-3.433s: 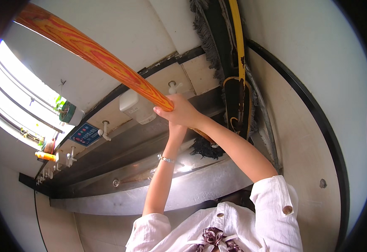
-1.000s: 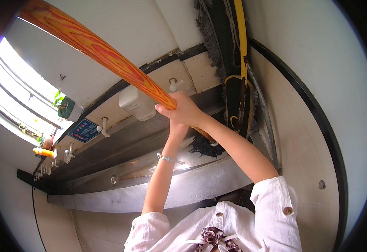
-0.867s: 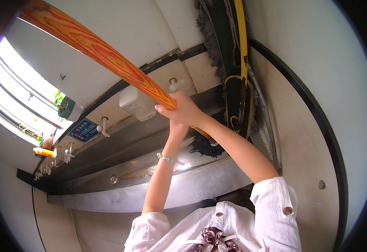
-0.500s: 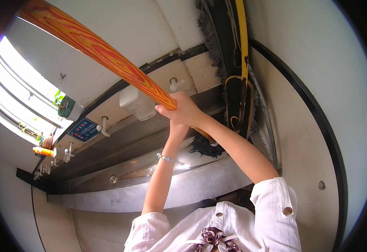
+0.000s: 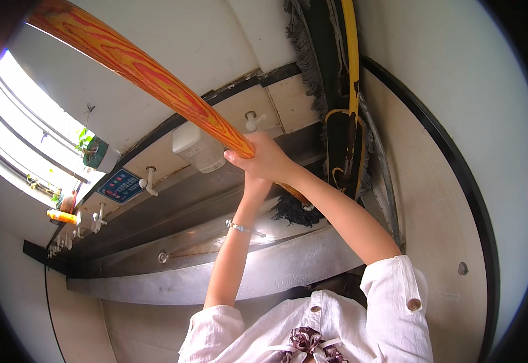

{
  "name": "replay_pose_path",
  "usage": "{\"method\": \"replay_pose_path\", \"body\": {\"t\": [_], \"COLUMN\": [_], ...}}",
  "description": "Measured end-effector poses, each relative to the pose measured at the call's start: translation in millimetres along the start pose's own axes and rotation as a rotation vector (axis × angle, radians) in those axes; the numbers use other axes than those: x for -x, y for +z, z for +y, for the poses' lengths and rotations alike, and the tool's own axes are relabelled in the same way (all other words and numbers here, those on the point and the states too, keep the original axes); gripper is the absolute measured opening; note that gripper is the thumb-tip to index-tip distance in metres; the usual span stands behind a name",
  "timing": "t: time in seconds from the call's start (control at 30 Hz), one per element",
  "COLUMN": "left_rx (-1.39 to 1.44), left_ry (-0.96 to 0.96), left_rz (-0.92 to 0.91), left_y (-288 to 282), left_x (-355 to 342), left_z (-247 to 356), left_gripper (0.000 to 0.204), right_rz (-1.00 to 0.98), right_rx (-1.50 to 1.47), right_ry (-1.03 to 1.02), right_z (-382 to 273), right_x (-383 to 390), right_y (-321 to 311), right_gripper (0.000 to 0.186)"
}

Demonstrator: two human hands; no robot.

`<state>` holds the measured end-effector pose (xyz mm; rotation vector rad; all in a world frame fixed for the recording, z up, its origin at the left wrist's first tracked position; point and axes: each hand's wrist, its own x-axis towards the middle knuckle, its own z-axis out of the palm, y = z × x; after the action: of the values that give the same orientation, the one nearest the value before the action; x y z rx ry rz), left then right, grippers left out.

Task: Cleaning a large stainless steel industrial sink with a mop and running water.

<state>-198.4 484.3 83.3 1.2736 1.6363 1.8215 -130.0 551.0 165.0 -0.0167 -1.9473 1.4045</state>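
Note:
A wooden mop handle (image 5: 143, 78) with orange and red grain runs from the upper left down to the middle of the view. My right hand (image 5: 262, 156) is closed around it, thumb along its side. My left hand (image 5: 256, 181) is on the same handle, tucked behind and below the right, so its fingers are mostly hidden. The handle's lower end reaches a dark, stringy mop head (image 5: 294, 212), which lies in a long steel trough sink (image 5: 131, 285), partly behind my right forearm.
Wall taps (image 5: 150, 184), a white dispenser (image 5: 192, 148), a blue sign (image 5: 120, 186) and an orange bottle (image 5: 61, 216) line the trough's back. Potted plants (image 5: 97, 151) stand by a barred window (image 5: 22, 115). Dust mops (image 5: 309, 54) with a yellow pole (image 5: 351, 60) lean in the right corner.
Compared with 3.4 seconds ago, the surroundings sit slightly shifted in the view. My hands keep their grip on the handle and the mop head stays in the trough, with hardly any movement.

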Motion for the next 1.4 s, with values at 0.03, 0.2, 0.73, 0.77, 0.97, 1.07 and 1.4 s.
{"method": "replay_pose_path", "body": {"t": [0.03, 0.2, 0.73, 0.77, 0.97, 1.07, 1.4], "left_rx": [-0.021, -0.014, -0.015, -0.014, 0.021, -0.016, -0.018], "left_ry": [-0.003, -0.018, 0.007, 0.007, 0.007, -0.023, -0.030], "left_rz": [-0.005, -0.018, -0.036, -0.037, -0.018, -0.027, -0.033], "left_y": [-1.1, -2.4, 0.0, 0.4, 0.5, 0.0, -2.6], "left_x": [0.1, -1.6, -2.7, -3.1, -2.4, -1.2, 2.6], "left_z": [-0.9, -3.3, -2.0, -2.8, -4.2, -3.0, -5.6], "left_gripper": [0.045, 0.046, 0.044, 0.044, 0.045, 0.045, 0.044], "right_rz": [0.000, -0.002, -0.015, -0.018, -0.028, -0.018, -0.026], "right_rx": [0.000, 0.005, -0.018, -0.014, -0.014, -0.002, -0.031], "right_ry": [0.000, 0.002, -0.007, -0.002, 0.008, 0.004, 0.001], "right_z": [0.1, -0.4, 0.7, 1.1, -0.3, 0.0, -1.3], "right_x": [0.0, -0.3, -0.2, 0.0, 1.1, 1.8, 4.4], "right_y": [0.2, -0.8, -2.8, -3.1, -3.7, -3.9, -1.4], "right_gripper": [0.022, 0.022, 0.023, 0.023, 0.023, 0.023, 0.024]}}
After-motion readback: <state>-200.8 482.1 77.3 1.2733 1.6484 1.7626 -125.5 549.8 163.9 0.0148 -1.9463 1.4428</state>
